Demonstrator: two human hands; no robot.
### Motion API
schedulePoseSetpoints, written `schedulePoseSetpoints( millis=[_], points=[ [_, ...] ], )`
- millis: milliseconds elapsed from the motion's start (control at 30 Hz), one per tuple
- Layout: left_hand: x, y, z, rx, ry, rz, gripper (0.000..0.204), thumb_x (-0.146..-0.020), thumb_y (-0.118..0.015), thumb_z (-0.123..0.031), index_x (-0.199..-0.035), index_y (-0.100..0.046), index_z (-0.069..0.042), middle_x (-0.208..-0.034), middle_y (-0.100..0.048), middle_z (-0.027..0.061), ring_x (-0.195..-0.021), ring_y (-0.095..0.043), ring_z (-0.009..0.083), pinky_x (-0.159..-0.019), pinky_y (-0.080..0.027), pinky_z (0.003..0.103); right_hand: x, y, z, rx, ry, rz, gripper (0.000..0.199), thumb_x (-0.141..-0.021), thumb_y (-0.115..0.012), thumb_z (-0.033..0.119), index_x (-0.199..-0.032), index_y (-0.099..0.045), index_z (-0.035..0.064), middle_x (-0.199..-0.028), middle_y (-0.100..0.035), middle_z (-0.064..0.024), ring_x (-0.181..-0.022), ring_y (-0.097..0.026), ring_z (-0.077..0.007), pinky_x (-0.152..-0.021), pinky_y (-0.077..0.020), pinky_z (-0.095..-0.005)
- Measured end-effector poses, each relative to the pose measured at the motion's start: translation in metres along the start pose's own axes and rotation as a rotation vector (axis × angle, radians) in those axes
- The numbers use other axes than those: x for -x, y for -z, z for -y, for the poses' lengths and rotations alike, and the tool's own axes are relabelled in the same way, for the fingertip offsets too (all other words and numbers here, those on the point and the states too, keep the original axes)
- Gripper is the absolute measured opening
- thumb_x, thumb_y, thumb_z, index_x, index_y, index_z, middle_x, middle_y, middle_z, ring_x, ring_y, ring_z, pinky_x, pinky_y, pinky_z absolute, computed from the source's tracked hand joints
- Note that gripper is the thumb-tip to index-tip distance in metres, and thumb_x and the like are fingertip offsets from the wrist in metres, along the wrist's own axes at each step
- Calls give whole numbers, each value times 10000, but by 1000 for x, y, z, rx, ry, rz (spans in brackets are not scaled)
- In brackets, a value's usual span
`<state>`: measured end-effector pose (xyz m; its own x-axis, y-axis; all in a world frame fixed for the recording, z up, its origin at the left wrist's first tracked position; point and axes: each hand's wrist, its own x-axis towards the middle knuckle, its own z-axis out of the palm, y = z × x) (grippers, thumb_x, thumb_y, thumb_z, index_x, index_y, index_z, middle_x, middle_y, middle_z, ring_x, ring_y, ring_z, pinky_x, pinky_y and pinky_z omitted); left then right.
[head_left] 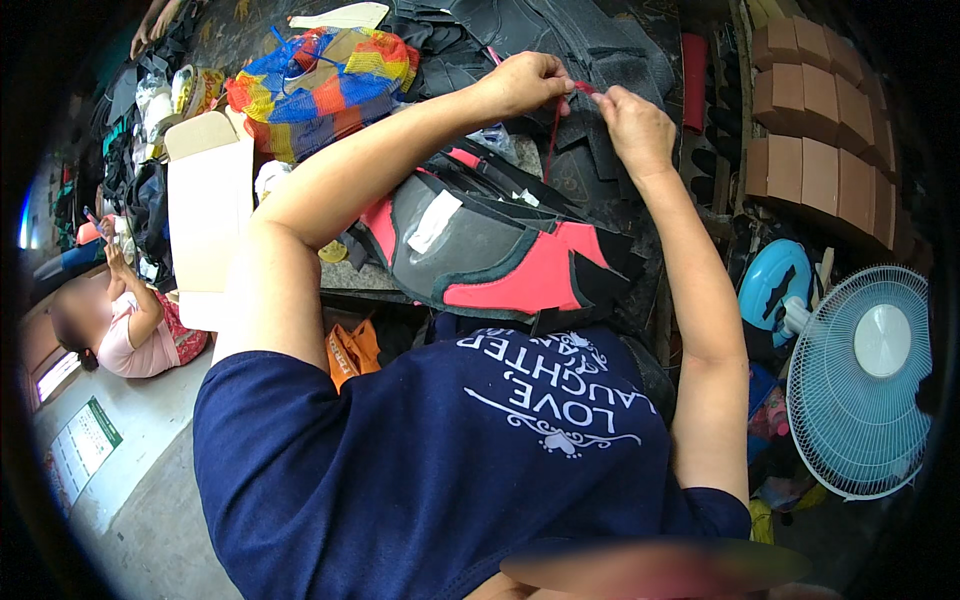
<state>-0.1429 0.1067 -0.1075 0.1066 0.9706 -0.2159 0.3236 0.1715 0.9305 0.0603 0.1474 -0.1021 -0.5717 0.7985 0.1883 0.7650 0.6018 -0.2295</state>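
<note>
Out over the far part of the worktable, my left hand [528,84] and my right hand [637,130] are close together, both with fingers pinched. A thin red cord [580,87] runs between their fingertips, and one end of it dangles below my left hand. Nearer to me lies a stack of black and coral-red cut pieces [510,283], which look like shoe uppers, with a white patch [435,222] on top. Dark flat sheet pieces [615,60] spread beneath and beyond my hands.
A striped mesh bag [320,95] and an open pale carton [210,215] stand left of my left arm. Farther left sits another person [145,325]. To the right are a standing fan [865,380] and stacked brown boxes [825,130].
</note>
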Motion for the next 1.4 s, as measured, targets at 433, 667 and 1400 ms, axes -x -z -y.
schedulePoseSetpoints(
  millis=[433, 667, 1400],
  points=[
    [0, 0, 3, 47, -80, 4, 244, -890, -682, -225, -987, -730, -6, -747, -689, 51, -677, -620, 100, -654, -502, 253, -8, -20, 1, -1320, -459, 518, 306, -1001, -498, 356, -787, -571, 150, -615, -438, 89, -509, -344, -18, -469, -277, -189],
    [5, 0, -1, -473, -152, -90, 296, -808, -709, -341, -986, -746, -106, -844, -721, 115, -766, -704, 246, -716, -534, 348, -10, -11, 9, -1245, -470, 550, 323, -1000, -494, 355, -771, -560, 137, -623, -466, 67, -527, -398, -36, -476, -308, -202],
    [2, 1, -2, 315, 101, 45, 194, -887, -586, -190, -1004, -682, -69, -856, -657, -2, -787, -592, 67, -720, -458, 201, -11, -16, -1, -1599, -348, 352, 306, -896, -634, 31, -1187, -538, 43, -1038, -671, -55, -937, -648, -118, -859, -516, -238]
  ],
)
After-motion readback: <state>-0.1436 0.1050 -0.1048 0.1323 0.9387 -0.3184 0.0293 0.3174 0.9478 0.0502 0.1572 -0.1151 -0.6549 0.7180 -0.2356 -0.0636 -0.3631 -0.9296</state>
